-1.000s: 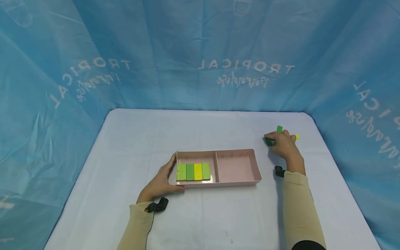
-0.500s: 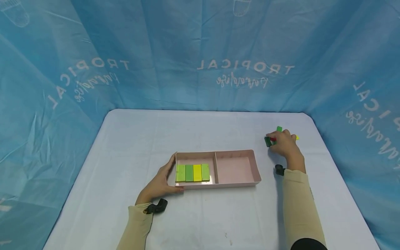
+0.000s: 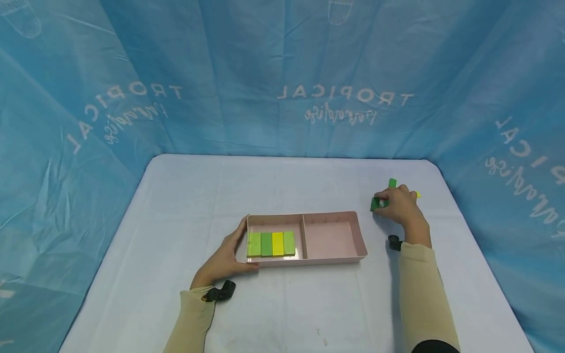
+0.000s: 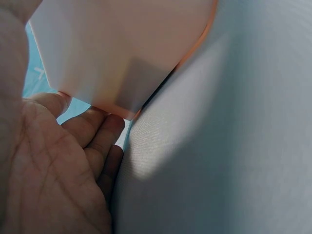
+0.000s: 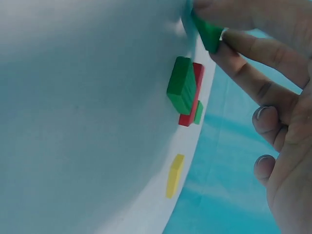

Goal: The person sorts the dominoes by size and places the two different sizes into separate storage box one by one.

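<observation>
- Dark green rectangular block [image 5: 209, 34], pinched narrowly in the fingers of the right hand [image 3: 400, 205], lies to the right of the box and a little farther from the person. Its long axis seems to run roughly front to back, close to that of the boxed row. Any carry to the box would go leftward; the right hand is nearer the loose blocks.
- At left, the left hand [image 3: 222, 260] grips the box's left end, thumb on the near side, fingers spread round the far corner.
- Pale pink rectangular box [image 3: 335, 260], smooth and thin-walled, is split by an upright divider.
- Four flat rectangular blocks [image 3: 277, 244] in greens and yellow sit side by side in its left compartment.
- Beyond the held block come a second dark green block [image 5: 182, 87], a long red block [image 5: 199, 78] partly behind it, a small light green block [image 5: 199, 112], and, apart, a slim yellow block [image 5: 175, 176].
- White cloth-covered counter [image 3: 309, 304] looks softly woven, matt.
</observation>
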A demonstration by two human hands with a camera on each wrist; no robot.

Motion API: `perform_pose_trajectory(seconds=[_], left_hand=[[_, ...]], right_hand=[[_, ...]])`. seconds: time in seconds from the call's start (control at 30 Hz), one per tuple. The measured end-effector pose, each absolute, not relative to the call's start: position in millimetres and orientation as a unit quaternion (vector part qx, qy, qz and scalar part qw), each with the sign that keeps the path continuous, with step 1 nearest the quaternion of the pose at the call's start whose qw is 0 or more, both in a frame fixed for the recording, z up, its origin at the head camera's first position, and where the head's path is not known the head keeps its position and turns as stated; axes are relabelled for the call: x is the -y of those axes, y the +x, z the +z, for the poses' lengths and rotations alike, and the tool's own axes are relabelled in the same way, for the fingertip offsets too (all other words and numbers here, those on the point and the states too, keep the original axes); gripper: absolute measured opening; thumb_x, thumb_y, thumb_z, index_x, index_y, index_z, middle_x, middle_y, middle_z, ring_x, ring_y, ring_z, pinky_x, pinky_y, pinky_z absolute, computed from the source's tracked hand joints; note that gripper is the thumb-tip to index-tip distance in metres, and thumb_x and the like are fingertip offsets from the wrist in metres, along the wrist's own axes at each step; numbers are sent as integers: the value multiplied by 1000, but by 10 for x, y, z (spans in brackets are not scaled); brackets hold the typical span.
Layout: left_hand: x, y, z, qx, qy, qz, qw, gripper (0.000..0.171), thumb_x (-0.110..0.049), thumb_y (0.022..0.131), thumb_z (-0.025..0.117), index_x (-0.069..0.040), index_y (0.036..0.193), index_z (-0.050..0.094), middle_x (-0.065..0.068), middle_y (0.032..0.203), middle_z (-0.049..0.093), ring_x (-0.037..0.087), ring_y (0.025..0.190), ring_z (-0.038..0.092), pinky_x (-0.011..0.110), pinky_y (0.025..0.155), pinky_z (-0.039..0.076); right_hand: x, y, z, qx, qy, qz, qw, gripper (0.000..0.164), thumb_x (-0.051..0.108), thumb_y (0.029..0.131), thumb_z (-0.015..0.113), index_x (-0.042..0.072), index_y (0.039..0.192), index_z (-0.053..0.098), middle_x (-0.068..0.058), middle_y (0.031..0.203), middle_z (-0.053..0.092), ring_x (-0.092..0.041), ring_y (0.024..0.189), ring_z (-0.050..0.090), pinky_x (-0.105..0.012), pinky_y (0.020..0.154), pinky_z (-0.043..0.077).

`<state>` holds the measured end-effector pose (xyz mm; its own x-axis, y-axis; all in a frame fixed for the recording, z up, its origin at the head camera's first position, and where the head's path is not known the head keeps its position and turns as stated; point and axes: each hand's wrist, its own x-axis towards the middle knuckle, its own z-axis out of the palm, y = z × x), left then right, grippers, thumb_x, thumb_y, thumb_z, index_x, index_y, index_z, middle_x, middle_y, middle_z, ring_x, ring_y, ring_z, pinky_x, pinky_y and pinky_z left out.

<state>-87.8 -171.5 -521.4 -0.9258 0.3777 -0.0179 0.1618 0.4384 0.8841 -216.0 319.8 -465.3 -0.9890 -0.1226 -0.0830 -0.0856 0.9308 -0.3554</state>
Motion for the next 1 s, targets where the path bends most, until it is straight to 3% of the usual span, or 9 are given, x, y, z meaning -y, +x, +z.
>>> perform_pose_trajectory(seconds=[0.27,0.63,1.0], left_hand=[[1715,-870,-5197,-842,163,503,105,134,-31,68,95,-15,164,2,10,169,13,37,154,12,62,122,13],[1711,-866,-5202,-842,165,504,100,134,-33,68,95,-15,164,2,11,169,13,38,154,13,64,121,14],[1703,-864,-5214,-850,151,493,107,135,-36,67,95,-20,164,2,7,169,12,36,154,12,63,122,13]], right_hand=[[-3121,-2017,-4548,-980,-94,-174,13,47,22,77,85,5,119,74,-18,122,68,-35,107,46,-53,82,29],[-2857,-1730,-4372,-971,-149,-171,-73,45,24,72,89,8,112,77,-11,108,71,-30,100,48,-46,74,28],[-2791,-1567,-4383,-967,-160,-166,-105,42,27,70,89,9,107,78,-9,103,71,-30,101,49,-50,77,30]])
